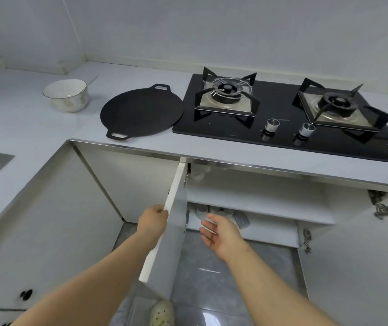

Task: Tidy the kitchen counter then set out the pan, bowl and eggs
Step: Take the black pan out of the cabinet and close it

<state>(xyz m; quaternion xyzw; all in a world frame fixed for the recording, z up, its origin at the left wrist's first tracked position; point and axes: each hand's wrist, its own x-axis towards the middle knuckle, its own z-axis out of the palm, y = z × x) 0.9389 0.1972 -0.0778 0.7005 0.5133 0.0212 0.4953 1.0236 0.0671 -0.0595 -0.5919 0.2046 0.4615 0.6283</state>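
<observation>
Head view: my left grip (154, 220) grasps the cupboard door (175, 231) edge, my right grip (221, 234) is released beside it; pan (141, 111) and bowl (67, 95) sit far beyond on the desk (35, 128).

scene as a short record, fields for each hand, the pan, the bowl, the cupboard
left hand: grips the door by its edge
right hand: open, held out toward the lower shelf
pan: flat on the counter, left of the stove
bowl: on the counter, left of the pan, apart
cupboard: open, items inside blurred
eggs: none in view
</observation>
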